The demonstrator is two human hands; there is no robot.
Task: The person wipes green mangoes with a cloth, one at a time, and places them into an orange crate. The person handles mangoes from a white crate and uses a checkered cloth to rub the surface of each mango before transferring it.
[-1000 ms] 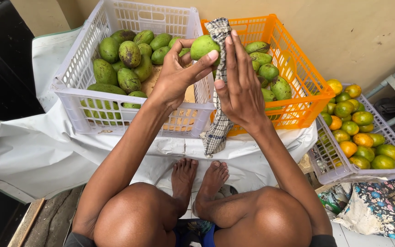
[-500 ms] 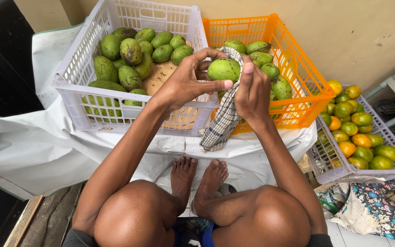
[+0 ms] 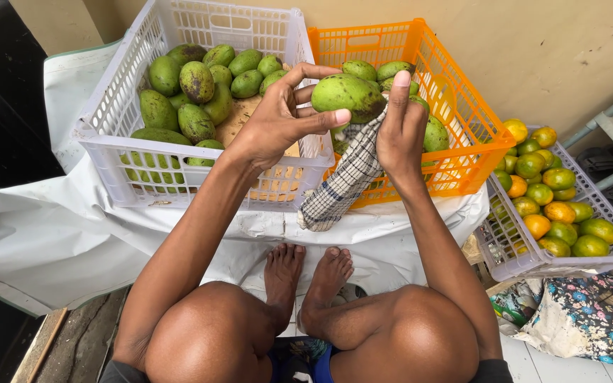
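The left hand (image 3: 274,124) grips a green mango (image 3: 349,96) from its left side, thumb under the near edge and fingers curled over the top. The mango is oval, with a dull, matte skin marked by small dark flecks, and is held in the air above the gap between the two crates. The right hand (image 3: 400,128) is closed around a checked cloth (image 3: 345,181) and presses it against the right end and underside of the mango; the cloth is woven, pale with dark grid lines, and its loose end hangs down toward a white plastic sheet (image 3: 58,227).

The white crate (image 3: 118,145) to the left is rigid plastic lattice and holds a pile of similar green mangoes (image 3: 189,99), several with brown blemishes. The orange crate (image 3: 462,128) beside it, same lattice make, holds more green mangoes. To the right, a shallower pale crate (image 3: 505,259) holds small round fruit (image 3: 551,206), green to orange and glossy. The sheet is smooth and creased and lies under the two larger crates. A floral patterned fabric (image 3: 583,319) lies on the floor at lower right.
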